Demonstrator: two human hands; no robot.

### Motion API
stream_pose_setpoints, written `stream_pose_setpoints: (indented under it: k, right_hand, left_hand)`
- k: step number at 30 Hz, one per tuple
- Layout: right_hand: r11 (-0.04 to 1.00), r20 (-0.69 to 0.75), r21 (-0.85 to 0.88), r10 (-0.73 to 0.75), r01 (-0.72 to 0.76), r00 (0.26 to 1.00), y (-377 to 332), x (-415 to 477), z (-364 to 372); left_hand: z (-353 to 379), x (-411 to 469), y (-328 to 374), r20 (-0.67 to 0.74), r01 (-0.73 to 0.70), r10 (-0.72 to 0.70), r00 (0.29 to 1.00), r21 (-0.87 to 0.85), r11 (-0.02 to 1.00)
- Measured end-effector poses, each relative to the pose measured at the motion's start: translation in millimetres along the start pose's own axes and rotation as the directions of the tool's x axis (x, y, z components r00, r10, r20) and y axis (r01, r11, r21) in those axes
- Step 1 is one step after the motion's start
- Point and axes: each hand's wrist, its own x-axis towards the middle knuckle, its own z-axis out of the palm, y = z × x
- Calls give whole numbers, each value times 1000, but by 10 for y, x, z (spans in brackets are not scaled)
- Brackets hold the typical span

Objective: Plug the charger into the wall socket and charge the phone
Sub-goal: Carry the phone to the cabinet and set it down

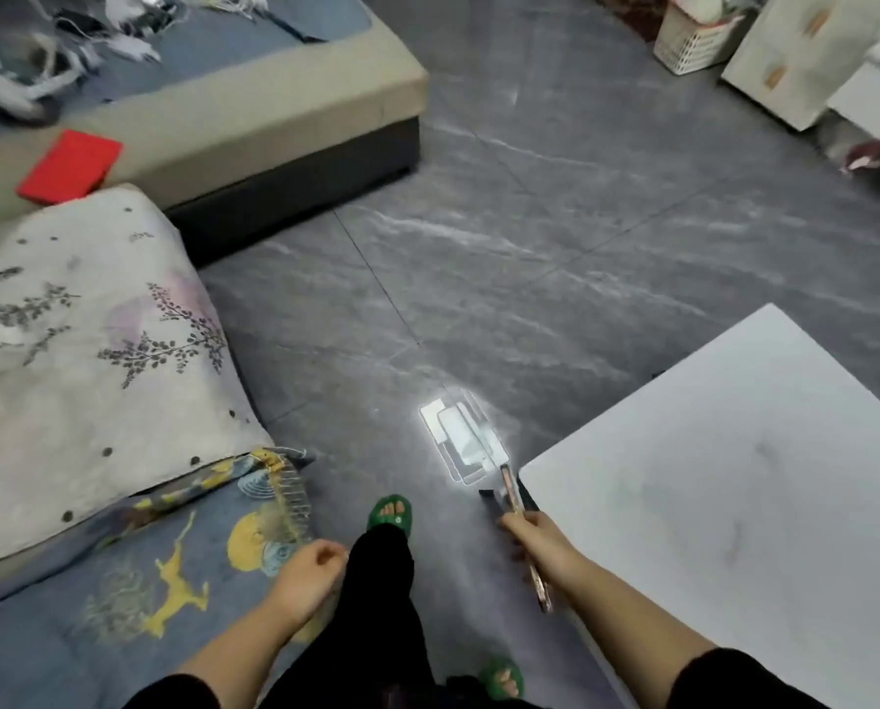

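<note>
My right hand [535, 542] is closed around a phone [510, 491], seen edge-on with a pinkish rim, held over the floor beside the white table [734, 478]. My left hand [307, 570] hangs low beside my leg with fingers curled and nothing seen in it. A tangle of white cables and chargers [121, 33] lies on the far sofa at the top left, blurred. No wall socket shows in this view.
A grey sofa [284, 89] holds a red book [70, 166]. A floral pillow [85, 360] rests on a blue patterned mat [121, 580] at the left. Grey tiled floor [530, 248] stretches ahead. A white basket [693, 38] and a white cabinet [806, 53] stand far right.
</note>
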Motion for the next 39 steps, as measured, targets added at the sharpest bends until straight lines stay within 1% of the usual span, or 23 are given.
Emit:
stream_pose_setpoints:
  k: [3,6,8,10,12,15,19,22,25,28,30,32,35,36,38,39]
  right_hand:
    - [1000,7,8,-4,4,1000,-618,316,223]
    - [999,-15,10,39,-38,999,-1018,531,303]
    - [998,-28,25,58,-57,998,-1175,608,301]
    - [996,-30,57,76,-74,997,-1295,661,252]
    - [989,-50,93,123,-118,991,-1385,732,127]
    - [965,-105,183,208,-187,972,-1451,771,-145]
    - [937,-115,250,278,-243,954,-1595,919,-628]
    - [925,-175,326,261,-194,949,-1804,1126,-1024]
    - [898,-228,397,295,-188,928,-2058,1409,-1362]
    - [868,-261,468,315,-165,913,-2432,1754,-1693]
    - [855,-271,504,296,-127,916,-2739,1984,-1945]
    - [831,-285,549,287,-90,915,-3054,2211,-2226]
    - [789,-287,613,280,-49,916,-3501,2587,-2749]
    - [766,-283,642,275,-32,919,-3646,2716,-2946]
    - [708,-282,706,284,-3,916,-3896,2947,-3314]
    - [682,-287,731,290,13,913,-3992,3041,-3474]
  left_hand:
    - [-597,284,8,-16,72,-75,997,-135,988]
    - [-946,509,155,-4,104,-106,994,-179,978]
    - [-1049,581,350,32,124,-120,992,-203,971]
    - [-1146,659,654,41,113,-107,993,-195,974]
    - [-1200,836,1109,52,87,-79,996,-181,980]
    - [-1224,1081,1915,31,7,-3,1000,-127,992]
    - [-1206,1453,3032,37,-114,117,992,-76,991]
    - [-1145,1712,3859,46,-166,166,985,-18,986]
    - [-1060,1920,4590,103,-177,165,981,125,976]
    - [-995,2191,5291,149,-240,205,967,283,928]
    - [-969,2362,5742,175,-286,237,956,363,887]
    - [-957,2505,6183,176,-295,245,954,380,877]
    - [-923,2745,6872,215,-265,192,958,391,881]
    - [-906,2868,7105,225,-275,198,954,400,874]
    - [-858,3125,7575,217,-318,243,946,456,831]
    - [-807,3250,7818,225,-317,234,946,479,819]
